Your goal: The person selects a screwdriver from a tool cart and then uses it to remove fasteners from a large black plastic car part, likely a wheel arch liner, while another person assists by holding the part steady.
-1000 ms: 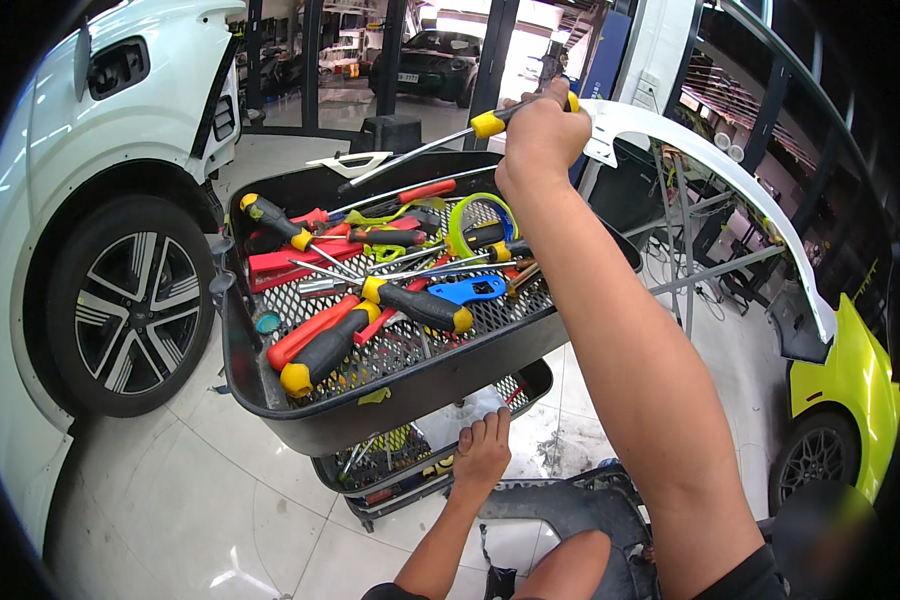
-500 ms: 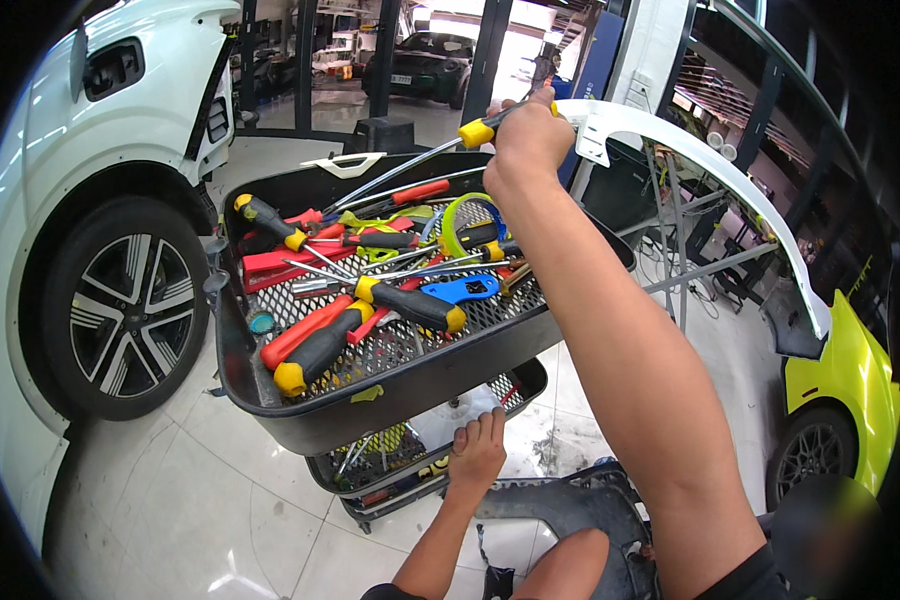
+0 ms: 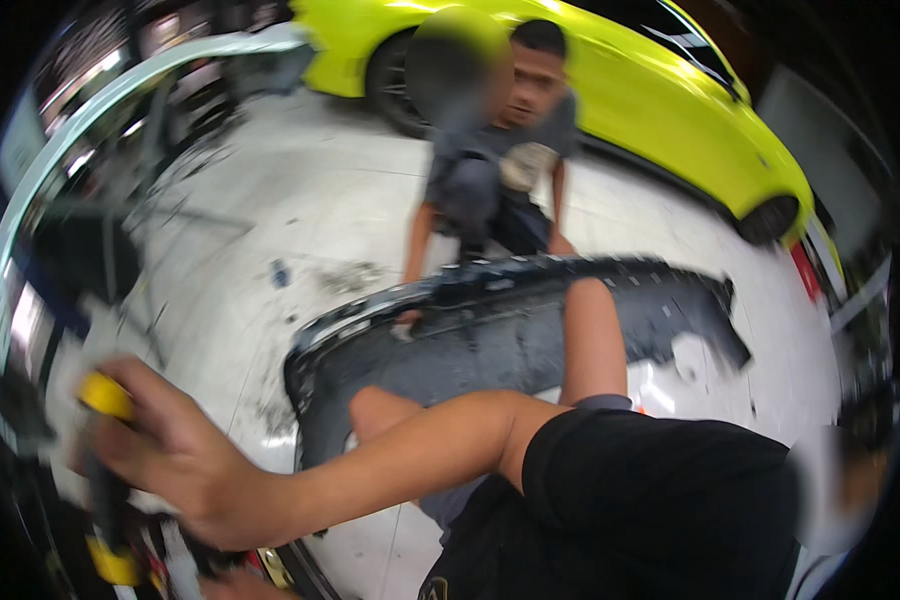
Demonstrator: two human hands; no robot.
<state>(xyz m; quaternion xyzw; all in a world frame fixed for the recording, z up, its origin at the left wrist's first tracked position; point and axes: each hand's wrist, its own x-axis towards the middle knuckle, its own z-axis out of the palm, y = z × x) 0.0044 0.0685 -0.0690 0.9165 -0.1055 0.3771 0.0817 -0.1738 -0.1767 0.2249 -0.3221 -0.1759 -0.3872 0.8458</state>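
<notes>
My right hand [image 3: 205, 470] reaches across to the left side, its fingers closed around the black and yellow handle of a screwdriver [image 3: 108, 480]. Motion blur smears the tool, and its shaft cannot be made out. At the lower left edge, a blurred bit of skin is probably my left hand [image 3: 245, 585]; its fingers do not show. Beyond my knees a large black car bumper [image 3: 450, 350] lies on the floor, its inner side facing me. A co-worker in a dark shirt crouches behind it, with one hand [image 3: 407, 318] at its left part.
A yellow-green car [image 3: 660, 120] stands behind the co-worker. On the left, a pale curved trim panel [image 3: 45, 180] rests on a stand with thin metal legs. Blurred tools and an edge [image 3: 275, 570] lie at the lower left. Dark smudges mark the white floor [image 3: 340, 220].
My view has swung far to the right, from the tool trolley to the bumper and the crouching co-worker. My right hand still grips the screwdriver, now seen at the left.
</notes>
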